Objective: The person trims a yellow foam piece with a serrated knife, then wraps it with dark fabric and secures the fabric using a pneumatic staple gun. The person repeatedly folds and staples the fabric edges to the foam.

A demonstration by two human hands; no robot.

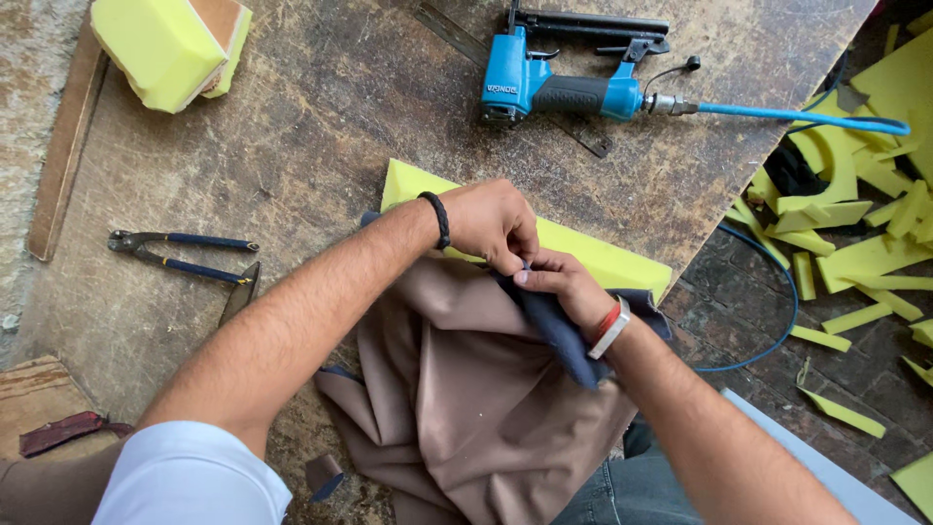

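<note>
Left hand: fingers pinched shut on a fold of the cloth edge, black band at the wrist.
Right hand: pinches the same edge from the other side, fingertips touching the left's — neither hand is nearer.
Cloth: brown outside, dark blue inside, bunched on the table and draped over the foam.
Foam: yellow slab, long axis running left to right, just beyond both hands — mostly hidden under them.
Stapler: blue, air-fed, farther back, well apart.
Pliers: left, untouched.
</note>
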